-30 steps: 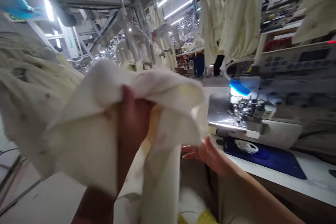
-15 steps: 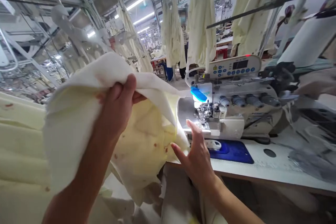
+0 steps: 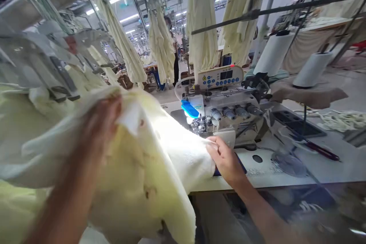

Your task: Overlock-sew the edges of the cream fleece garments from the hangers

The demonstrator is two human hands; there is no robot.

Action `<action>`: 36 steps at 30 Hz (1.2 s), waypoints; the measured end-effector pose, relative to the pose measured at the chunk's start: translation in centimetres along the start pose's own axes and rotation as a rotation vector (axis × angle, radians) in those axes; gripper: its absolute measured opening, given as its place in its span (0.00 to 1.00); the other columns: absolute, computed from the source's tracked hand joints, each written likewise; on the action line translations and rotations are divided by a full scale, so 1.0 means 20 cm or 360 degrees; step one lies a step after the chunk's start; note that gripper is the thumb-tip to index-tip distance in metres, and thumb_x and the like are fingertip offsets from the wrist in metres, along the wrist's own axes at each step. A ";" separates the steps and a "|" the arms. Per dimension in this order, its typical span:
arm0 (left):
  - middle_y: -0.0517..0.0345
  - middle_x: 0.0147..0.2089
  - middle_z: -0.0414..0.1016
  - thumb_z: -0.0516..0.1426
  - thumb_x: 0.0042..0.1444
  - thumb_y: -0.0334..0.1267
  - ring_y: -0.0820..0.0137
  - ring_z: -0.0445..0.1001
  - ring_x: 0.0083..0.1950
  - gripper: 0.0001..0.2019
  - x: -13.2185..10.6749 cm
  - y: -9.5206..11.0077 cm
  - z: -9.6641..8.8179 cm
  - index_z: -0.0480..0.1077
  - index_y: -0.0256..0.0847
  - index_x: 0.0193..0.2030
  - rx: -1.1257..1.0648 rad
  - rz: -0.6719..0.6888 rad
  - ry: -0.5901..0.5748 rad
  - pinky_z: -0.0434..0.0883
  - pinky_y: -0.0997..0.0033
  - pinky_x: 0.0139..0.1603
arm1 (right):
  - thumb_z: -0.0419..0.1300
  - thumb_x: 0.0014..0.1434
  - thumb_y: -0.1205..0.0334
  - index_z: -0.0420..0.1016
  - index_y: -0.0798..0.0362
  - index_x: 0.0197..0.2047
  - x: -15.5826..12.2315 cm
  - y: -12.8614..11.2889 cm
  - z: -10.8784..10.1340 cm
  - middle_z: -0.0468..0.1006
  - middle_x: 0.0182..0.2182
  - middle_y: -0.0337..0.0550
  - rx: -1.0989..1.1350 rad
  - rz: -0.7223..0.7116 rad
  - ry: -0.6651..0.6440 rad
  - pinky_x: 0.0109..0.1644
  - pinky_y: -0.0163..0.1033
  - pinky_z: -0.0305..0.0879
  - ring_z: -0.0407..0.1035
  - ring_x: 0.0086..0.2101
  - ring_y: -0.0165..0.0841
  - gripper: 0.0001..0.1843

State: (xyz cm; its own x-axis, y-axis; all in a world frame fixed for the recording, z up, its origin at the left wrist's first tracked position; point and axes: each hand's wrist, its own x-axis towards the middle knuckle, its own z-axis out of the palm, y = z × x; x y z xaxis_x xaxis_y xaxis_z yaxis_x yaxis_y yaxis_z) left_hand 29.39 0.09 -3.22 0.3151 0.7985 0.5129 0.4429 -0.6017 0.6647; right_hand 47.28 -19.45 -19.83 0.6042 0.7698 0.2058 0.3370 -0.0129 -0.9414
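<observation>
A: Since the preceding frame, the right hand [image 3: 227, 160] has gone from spread fingers to a pinch, and the cloth now covers most of the dark blue flat plate [image 3: 241, 164].

B: Which cloth, and where does it lie?

A: The soft cream cloth with small brown marks [image 3: 131, 167]; it hangs in loose folds from hand to hand, in front of the grey-white sewing machine with four grey knobs [image 3: 240, 101].

B: And the fingers?

A: On the right, thumb and fingertips grip the cloth's brightly lit edge, just beside the machine's front. The left hand [image 3: 104, 112] lies against the upper folds, blurred; whether its fingers grip cannot be told.

B: What surrounds them?

A: A bright blue pointed plastic piece [image 3: 190, 109] at the machine's head, a white tabletop with a round dark hole [image 3: 257, 173], and, farther right, a tall white thread cone [image 3: 273, 53].
</observation>
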 end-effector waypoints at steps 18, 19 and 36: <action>0.42 0.70 0.35 0.41 0.61 0.40 0.60 0.33 0.70 0.29 -0.29 -0.23 0.74 0.43 0.31 0.67 0.0548 0.0341 -0.1163 0.35 0.48 0.67 | 0.52 0.62 0.57 0.66 0.53 0.46 -0.22 -0.03 0.33 0.74 0.40 0.47 -0.0479 -0.1347 0.0227 0.46 0.40 0.63 0.67 0.42 0.36 0.12; 0.42 0.70 0.36 0.43 0.61 0.41 0.59 0.33 0.70 0.29 -0.28 -0.23 0.73 0.44 0.30 0.67 0.0487 0.0320 -0.1186 0.34 0.48 0.67 | 0.51 0.63 0.59 0.66 0.54 0.50 -0.28 -0.02 0.40 0.74 0.43 0.49 -0.0556 -0.1454 0.0139 0.50 0.43 0.61 0.66 0.45 0.39 0.14; 0.58 0.36 0.71 0.51 0.60 0.43 0.73 0.68 0.36 0.11 -0.43 -0.03 0.38 0.68 0.38 0.39 -0.0192 0.0546 -0.1495 0.66 0.75 0.38 | 0.64 0.51 0.49 0.69 0.52 0.41 -0.11 -0.07 0.16 0.73 0.29 0.39 0.1431 0.0363 -0.0373 0.34 0.34 0.63 0.67 0.30 0.32 0.19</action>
State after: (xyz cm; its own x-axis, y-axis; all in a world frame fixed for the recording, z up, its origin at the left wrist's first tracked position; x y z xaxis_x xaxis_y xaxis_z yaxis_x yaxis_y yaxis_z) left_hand 32.79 -6.23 -12.23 0.9668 0.2408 0.0853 0.1324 -0.7578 0.6390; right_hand 43.25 -19.07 -19.71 0.3939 0.9188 0.0252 -0.5107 0.2416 -0.8251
